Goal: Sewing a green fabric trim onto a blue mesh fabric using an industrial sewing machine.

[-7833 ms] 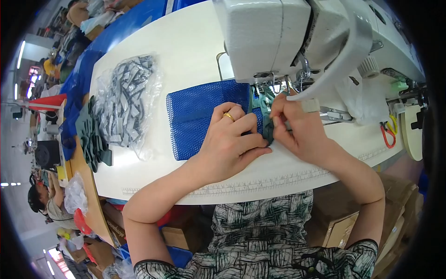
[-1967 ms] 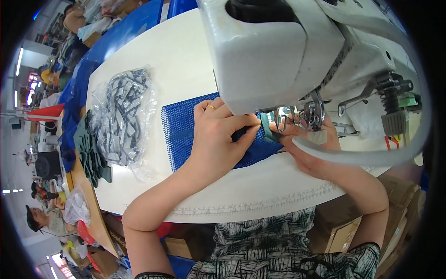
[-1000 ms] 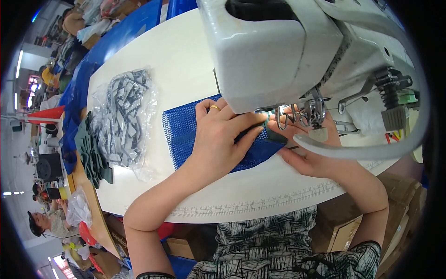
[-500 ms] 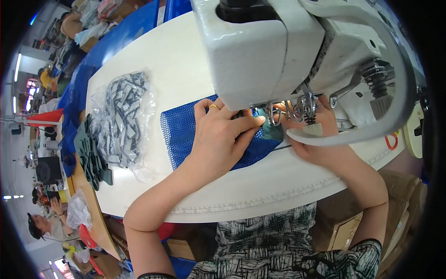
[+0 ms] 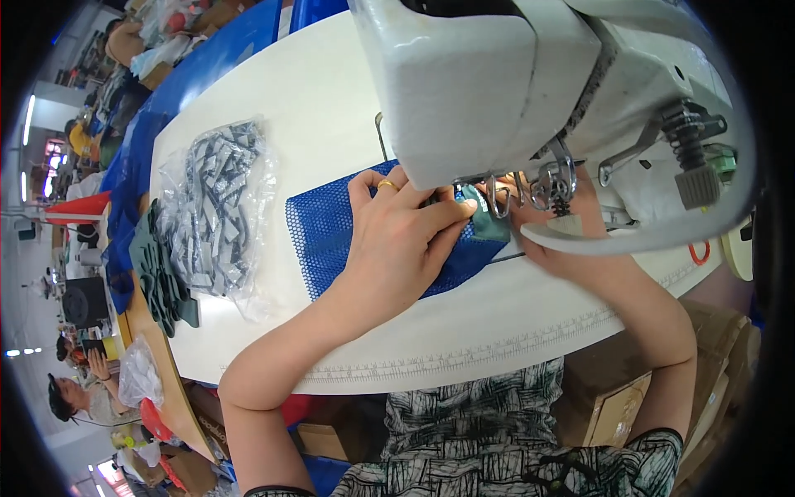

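Blue mesh fabric (image 5: pixel 331 236) beside clear bag (image 5: pixel 219 211)

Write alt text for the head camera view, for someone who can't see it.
A person's left hand presses a blue mesh fabric piece flat on a white sewing table, while the right hand steadies a dark green piece under the head of a white sewing machine. A clear bag of grey strips lies to the left.

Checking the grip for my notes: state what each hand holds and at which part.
The left hand lies flat on the blue mesh fabric, pinning its right end by the needle. The right hand is mostly hidden behind the sewing machine; its hold cannot be told.
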The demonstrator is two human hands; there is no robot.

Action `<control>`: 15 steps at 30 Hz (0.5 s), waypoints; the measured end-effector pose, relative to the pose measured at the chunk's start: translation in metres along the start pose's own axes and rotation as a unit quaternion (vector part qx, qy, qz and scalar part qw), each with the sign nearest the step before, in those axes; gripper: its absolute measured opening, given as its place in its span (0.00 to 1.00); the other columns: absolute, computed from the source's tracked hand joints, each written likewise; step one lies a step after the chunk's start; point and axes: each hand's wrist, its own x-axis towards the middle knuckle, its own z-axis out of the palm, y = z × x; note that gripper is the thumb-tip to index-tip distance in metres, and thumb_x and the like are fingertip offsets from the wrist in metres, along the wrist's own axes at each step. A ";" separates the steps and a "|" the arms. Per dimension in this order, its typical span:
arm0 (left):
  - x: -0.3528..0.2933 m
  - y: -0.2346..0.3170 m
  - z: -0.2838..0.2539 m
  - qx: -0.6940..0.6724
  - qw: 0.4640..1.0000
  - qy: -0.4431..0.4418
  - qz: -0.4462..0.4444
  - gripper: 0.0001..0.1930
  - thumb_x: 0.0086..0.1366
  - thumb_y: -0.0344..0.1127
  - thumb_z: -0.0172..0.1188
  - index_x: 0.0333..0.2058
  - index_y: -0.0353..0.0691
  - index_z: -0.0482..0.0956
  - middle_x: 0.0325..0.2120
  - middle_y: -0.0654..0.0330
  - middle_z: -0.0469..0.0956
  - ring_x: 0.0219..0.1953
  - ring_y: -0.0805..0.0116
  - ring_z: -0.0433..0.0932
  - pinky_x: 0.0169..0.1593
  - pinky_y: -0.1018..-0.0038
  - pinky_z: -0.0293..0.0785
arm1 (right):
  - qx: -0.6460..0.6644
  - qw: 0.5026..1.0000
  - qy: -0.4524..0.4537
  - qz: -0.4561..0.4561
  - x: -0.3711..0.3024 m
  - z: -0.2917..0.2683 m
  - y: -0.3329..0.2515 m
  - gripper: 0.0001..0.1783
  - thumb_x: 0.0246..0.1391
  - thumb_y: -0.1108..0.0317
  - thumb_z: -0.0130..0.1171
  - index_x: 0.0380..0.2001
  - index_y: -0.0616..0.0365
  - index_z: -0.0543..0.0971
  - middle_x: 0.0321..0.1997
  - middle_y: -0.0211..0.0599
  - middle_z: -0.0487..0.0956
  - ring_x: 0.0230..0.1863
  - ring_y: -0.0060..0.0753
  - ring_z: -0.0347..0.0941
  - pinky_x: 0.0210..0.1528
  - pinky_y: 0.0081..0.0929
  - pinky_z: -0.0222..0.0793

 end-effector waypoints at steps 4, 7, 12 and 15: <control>-0.001 0.000 0.001 0.012 1.000 -0.005 0.006 0.05 0.62 0.32 0.70 0.37 0.45 0.91 0.41 0.65 0.79 0.51 0.62 0.75 0.55 0.57 0.58 | -0.023 0.994 0.065 -0.085 0.009 0.000 0.001 0.05 0.39 0.73 0.67 0.23 0.55 0.80 0.28 0.34 0.76 0.48 0.46 0.77 0.54 0.50 0.72; -0.004 -0.003 0.001 0.003 1.000 -0.001 0.011 0.06 0.62 0.32 0.71 0.38 0.45 0.91 0.42 0.65 0.79 0.51 0.62 0.75 0.56 0.56 0.58 | 0.001 0.997 0.048 -0.065 0.005 0.004 0.002 0.05 0.40 0.75 0.66 0.24 0.56 0.81 0.29 0.35 0.77 0.51 0.47 0.76 0.59 0.51 0.71; -0.004 -0.003 -0.001 -0.008 1.000 -0.004 0.000 0.06 0.61 0.31 0.71 0.38 0.46 0.91 0.41 0.66 0.79 0.51 0.63 0.75 0.57 0.57 0.58 | -0.006 0.998 0.015 -0.064 0.000 -0.002 0.003 0.07 0.43 0.73 0.69 0.29 0.53 0.83 0.32 0.33 0.79 0.49 0.46 0.76 0.58 0.51 0.70; -0.003 -0.003 0.000 -0.012 1.000 0.003 -0.001 0.06 0.61 0.30 0.71 0.37 0.45 0.90 0.40 0.66 0.79 0.50 0.63 0.75 0.57 0.58 0.58 | -0.006 0.998 0.012 -0.057 -0.002 -0.009 -0.003 0.15 0.45 0.70 0.71 0.40 0.45 0.88 0.33 0.31 0.80 0.48 0.44 0.76 0.56 0.49 0.70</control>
